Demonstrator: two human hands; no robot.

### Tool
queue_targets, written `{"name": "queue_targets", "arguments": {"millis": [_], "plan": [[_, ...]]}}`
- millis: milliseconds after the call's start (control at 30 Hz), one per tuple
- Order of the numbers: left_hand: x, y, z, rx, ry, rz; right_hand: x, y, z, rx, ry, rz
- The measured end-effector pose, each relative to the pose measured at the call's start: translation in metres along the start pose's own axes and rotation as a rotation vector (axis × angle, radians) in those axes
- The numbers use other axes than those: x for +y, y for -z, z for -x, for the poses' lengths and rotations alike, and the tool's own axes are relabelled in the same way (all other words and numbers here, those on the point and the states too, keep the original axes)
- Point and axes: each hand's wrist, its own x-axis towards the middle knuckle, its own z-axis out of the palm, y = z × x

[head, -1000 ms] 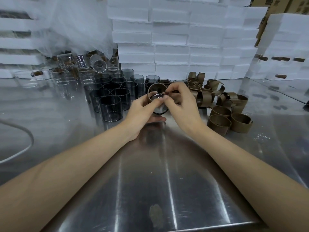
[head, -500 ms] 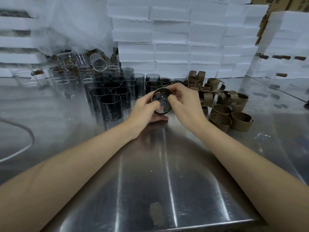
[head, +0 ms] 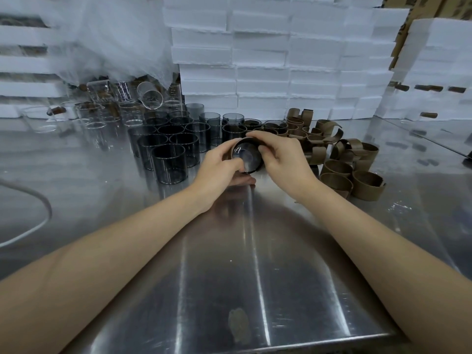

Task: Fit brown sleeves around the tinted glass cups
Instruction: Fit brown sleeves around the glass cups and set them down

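Nearest to us, our two bare forearms reach out over the steel table (head: 229, 277), whose brushed top mirrors them. A white cable (head: 38, 221) curves across the table at 9 o'clock from the frame's middle.

Our hands meet just above the middle, at 12 o'clock. The left hand (head: 219, 167) grasps a tinted glass cup (head: 246, 155) from its 8 o'clock side, fingers curled under and round it. The right hand (head: 283, 159) grasps it from 3 o'clock, with fingertips arched over the top edge. The cup is tipped on its side with its base towards us, held just above the table. A brown sleeve (head: 233, 150) shows around its wall at the left edge; we cannot tell how far on it sits.

From the held cup, a cluster of bare tinted cups (head: 168, 162) stands upright at 9 to 10 o'clock. A heap of loose sleeves (head: 367, 185) lies at 3 o'clock, some curled shut and some sprung open. Just beyond our fingers, at 12 o'clock, stand sleeved cups (head: 251, 125).

Farther off at 10 o'clock are clear glasses (head: 150, 94), one tilted on the others, under a crumpled plastic sheet (head: 115, 34). Stacked white foam blocks (head: 260, 60) wall off the back, with cardboard boxes (head: 434, 6) at 1 o'clock.
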Motion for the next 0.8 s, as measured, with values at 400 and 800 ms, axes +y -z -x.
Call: {"name": "queue_targets", "arguments": {"millis": [400,800], "plan": [[0.0,0.006,-0.003,-0.084,0.01,0.141,0.006,-0.008,0.001,-0.074,-0.546,-0.761],[0.006,0.013,-0.006,-0.171,0.213,0.334,0.004,-0.004,0.003,-0.128,-0.667,-1.143]]}}
